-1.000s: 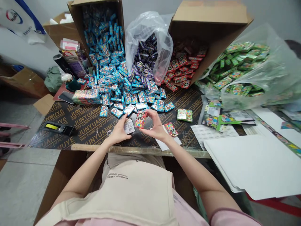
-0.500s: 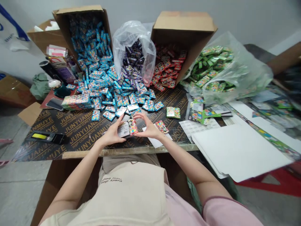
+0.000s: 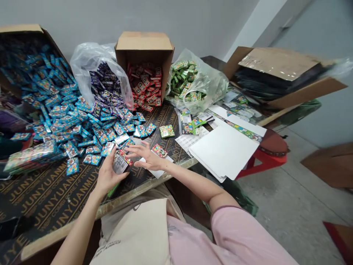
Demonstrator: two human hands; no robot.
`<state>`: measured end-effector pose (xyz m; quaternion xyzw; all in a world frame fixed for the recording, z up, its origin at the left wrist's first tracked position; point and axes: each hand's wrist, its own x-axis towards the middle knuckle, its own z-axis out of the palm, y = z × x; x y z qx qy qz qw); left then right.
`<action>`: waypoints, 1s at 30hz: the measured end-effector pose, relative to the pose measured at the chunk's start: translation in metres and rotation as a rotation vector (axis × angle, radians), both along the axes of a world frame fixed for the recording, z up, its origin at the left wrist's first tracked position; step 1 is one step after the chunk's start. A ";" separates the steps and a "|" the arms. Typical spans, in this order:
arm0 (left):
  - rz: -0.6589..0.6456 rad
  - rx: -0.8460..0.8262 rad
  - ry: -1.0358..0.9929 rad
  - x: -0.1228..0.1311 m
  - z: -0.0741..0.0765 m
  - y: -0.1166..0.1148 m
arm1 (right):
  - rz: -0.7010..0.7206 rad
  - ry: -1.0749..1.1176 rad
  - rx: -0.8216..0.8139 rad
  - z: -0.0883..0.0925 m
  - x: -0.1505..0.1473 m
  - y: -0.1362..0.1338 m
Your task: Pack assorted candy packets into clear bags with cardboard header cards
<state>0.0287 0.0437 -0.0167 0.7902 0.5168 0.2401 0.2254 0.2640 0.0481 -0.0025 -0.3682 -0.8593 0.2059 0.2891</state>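
Stretching right across the scene, it's the dark printed table [image 3: 57, 195], and what a crowd along its back! On the far left, a cardboard box [image 3: 22, 28] pours out a broad heap of blue packs [image 3: 63, 117]. Next along stands a second box [image 3: 143, 40], its mouth full of red packs [image 3: 146, 86]. Between those two sits a clear bag [image 3: 91, 51] of purple packs [image 3: 106, 86]; beyond, a cloudy bag [image 3: 217, 82] of green ones. White sheets [image 3: 222, 151] lie stacked to the right.

Now the hands, front and centre! The left hand [image 3: 107, 176] pinches a barcoded pack [image 3: 120, 162], red along its far edge, between thumb and fingers, near the table's front edge. The right hand [image 3: 147, 156] is spread, fingertips right by that red edge; touching or not, I can't tell. Just beyond it, a lone red pack [image 3: 159, 150] lies on a white card [image 3: 160, 173], and farther back, a small green-and-white bundle [image 3: 167, 131].
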 end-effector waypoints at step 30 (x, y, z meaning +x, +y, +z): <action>0.113 0.042 0.375 0.017 -0.087 0.042 | -1.295 -0.085 -0.321 -0.041 0.408 0.282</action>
